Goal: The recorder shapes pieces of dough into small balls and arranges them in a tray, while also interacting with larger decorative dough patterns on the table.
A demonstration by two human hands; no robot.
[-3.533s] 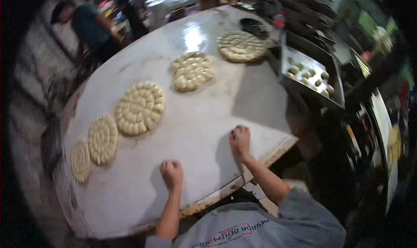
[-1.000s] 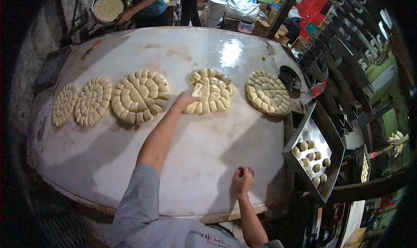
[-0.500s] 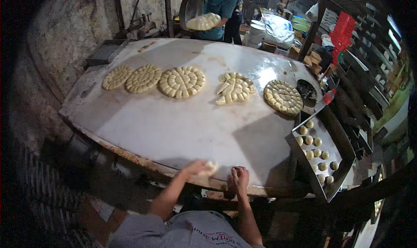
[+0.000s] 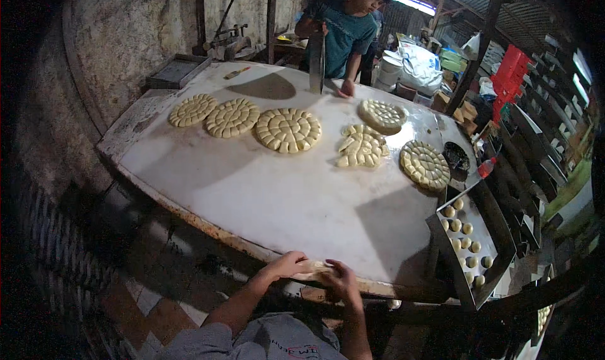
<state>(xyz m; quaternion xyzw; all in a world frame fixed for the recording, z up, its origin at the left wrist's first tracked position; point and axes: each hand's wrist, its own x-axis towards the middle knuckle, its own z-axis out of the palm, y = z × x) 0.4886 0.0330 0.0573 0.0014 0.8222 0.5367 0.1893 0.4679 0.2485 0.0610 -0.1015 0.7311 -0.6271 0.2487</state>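
Lower centre of frame: small dough piece (image 4: 313, 270) at front edge of counter (image 4: 271, 196). Left hand (image 4: 285, 265) clamped on its left end, right hand (image 4: 341, 282) on its right. Partly broken-up dough round (image 4: 362, 148) right of centre. Metal tray (image 4: 466, 287), lower right, bearing dough balls (image 4: 466, 243).

Half-hidden, the dough piece (image 4: 317, 268): the left hand (image 4: 287, 265) and right hand (image 4: 342, 282) cover its ends, the right one slightly blurred. The lower edge crops the grey shirt (image 4: 283, 336)! Across the worktop (image 4: 277, 196), the metal pan (image 4: 317, 64) stands nearly edge-on, its inside out of sight, and the upper edge clips the head of the co-worker (image 4: 343, 32).
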